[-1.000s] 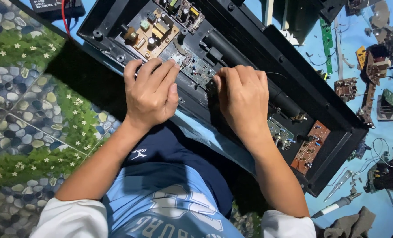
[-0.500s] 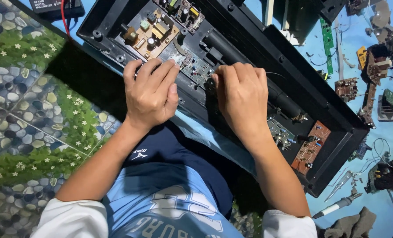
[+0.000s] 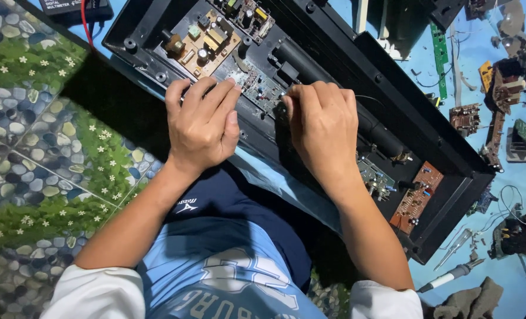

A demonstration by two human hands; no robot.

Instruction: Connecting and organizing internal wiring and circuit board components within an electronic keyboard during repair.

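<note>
Both hands are at work on the small green circuit board (image 3: 257, 88) that sits in the middle of the open black casing (image 3: 393, 88), between the tan power board (image 3: 207, 41) at the far end and the brown board (image 3: 416, 198) at the near right; the step in hand looks like fingering a part on that green board, seating or freeing it, though the part itself is hidden under the fingertips. The left hand (image 3: 203, 127) lies palm down, fingers stretched and loosely spread, tips resting on the board's left edge; it grips nothing and seems only to steady the board. The right hand (image 3: 325, 127) is curled, thumb and forefinger pinched together at the board's right edge; what they pinch is too small to tell. The next move calls for a fine, steady pull or push at that pinch, with the left hand pressing flat; a soldering iron (image 3: 449, 277) lies well apart on the blue tabletop (image 3: 481, 35).
</note>
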